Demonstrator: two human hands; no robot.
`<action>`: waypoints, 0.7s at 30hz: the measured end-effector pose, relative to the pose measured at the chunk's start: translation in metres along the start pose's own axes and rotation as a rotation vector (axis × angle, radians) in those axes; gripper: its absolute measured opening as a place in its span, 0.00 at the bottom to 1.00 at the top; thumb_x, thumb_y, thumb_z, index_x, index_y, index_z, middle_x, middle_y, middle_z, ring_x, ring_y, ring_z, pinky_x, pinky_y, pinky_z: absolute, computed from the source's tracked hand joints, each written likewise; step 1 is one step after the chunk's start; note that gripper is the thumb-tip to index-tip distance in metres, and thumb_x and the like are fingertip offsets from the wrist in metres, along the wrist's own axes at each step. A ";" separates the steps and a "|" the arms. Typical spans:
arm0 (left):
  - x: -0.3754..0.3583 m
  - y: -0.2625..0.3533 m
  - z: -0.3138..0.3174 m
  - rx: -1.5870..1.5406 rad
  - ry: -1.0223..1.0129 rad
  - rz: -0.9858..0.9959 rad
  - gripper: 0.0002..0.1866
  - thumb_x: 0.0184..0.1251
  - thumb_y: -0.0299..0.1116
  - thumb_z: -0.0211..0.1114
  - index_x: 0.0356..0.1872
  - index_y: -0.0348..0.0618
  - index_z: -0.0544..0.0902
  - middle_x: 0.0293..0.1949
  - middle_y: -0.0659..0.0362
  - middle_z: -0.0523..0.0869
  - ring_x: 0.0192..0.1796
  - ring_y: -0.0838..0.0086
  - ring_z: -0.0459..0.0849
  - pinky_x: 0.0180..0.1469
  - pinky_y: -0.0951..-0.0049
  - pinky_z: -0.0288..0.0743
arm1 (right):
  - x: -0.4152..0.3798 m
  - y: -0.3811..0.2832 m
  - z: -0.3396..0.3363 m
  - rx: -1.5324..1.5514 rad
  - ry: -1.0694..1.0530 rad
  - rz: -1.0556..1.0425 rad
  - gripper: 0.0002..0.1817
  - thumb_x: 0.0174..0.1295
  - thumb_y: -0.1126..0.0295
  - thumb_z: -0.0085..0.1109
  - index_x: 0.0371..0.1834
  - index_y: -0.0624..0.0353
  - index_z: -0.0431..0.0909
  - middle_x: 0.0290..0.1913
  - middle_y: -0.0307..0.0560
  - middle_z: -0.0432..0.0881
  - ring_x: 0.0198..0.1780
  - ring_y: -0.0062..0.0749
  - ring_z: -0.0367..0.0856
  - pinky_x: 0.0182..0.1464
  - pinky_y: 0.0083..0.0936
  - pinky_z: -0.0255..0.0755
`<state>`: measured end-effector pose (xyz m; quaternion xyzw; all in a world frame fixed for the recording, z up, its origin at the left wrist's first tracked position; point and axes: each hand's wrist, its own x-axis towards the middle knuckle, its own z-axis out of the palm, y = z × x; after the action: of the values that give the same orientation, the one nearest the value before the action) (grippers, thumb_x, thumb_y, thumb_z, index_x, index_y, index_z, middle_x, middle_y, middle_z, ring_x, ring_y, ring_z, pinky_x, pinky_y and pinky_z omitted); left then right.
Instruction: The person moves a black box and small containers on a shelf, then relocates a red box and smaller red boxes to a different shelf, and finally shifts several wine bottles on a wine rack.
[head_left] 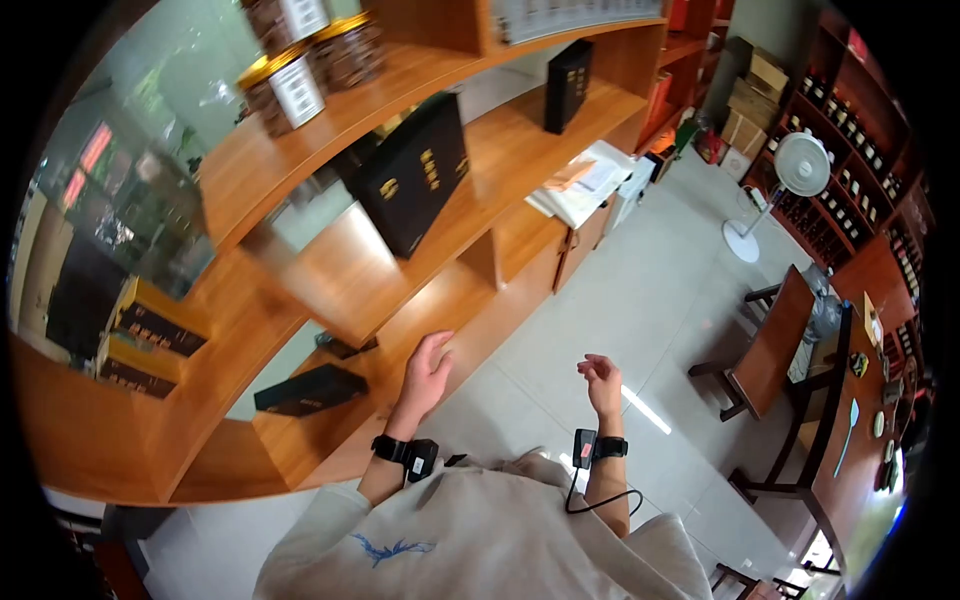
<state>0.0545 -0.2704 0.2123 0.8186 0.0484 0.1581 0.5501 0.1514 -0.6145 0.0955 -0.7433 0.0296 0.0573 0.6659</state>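
While both hands are hanging empty, left hand [428,368] open-fingered, right hand [601,378] loosely curled, black box [310,389] is lying at nine o'clock of left; reaching blind risks knocking it off shelf [330,440].

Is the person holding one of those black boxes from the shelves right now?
No. Both the left hand and the right hand are empty, while the nearest black box lies untouched on the wooden shelf.

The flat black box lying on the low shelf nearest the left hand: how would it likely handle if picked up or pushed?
The flat black box looks rigid, with straight edges, so it would probably keep its shape when lifted. Lying flat on the wooden shelf, it seems unlikely to tip or roll, and a push would probably just slide it. Its weight cannot be judged. The left hand is open nearby, not touching it.
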 end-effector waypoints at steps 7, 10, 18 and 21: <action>0.061 -0.007 0.094 -0.283 -0.049 -0.099 0.14 0.80 0.23 0.61 0.62 0.32 0.78 0.61 0.50 0.86 0.66 0.69 0.83 0.69 0.69 0.76 | 0.066 -0.005 -0.071 0.026 0.076 0.001 0.16 0.67 0.84 0.52 0.55 0.72 0.82 0.43 0.52 0.91 0.47 0.33 0.90 0.54 0.29 0.83; 0.103 0.001 0.123 -0.245 -0.086 -0.114 0.13 0.81 0.24 0.60 0.61 0.32 0.79 0.58 0.51 0.87 0.63 0.70 0.85 0.67 0.70 0.77 | 0.108 -0.009 -0.092 0.054 0.085 0.016 0.14 0.68 0.84 0.54 0.55 0.71 0.82 0.43 0.52 0.91 0.46 0.33 0.90 0.55 0.28 0.84; 0.267 -0.024 0.226 -0.285 -0.101 -0.138 0.06 0.83 0.26 0.59 0.51 0.35 0.82 0.49 0.56 0.90 0.55 0.73 0.87 0.61 0.72 0.78 | 0.267 -0.013 -0.160 -0.013 0.092 0.015 0.14 0.69 0.83 0.54 0.55 0.70 0.82 0.44 0.52 0.92 0.47 0.34 0.91 0.55 0.29 0.83; 0.338 -0.020 0.270 -0.332 -0.142 -0.174 0.06 0.83 0.26 0.59 0.49 0.37 0.83 0.46 0.58 0.89 0.52 0.75 0.87 0.61 0.73 0.78 | 0.330 -0.033 -0.183 -0.057 0.088 0.060 0.13 0.69 0.82 0.54 0.55 0.70 0.82 0.43 0.53 0.92 0.47 0.35 0.91 0.55 0.29 0.83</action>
<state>0.4607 -0.4160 0.1707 0.7184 0.0535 0.0577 0.6911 0.4913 -0.7819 0.1064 -0.7625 0.0794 0.0454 0.6405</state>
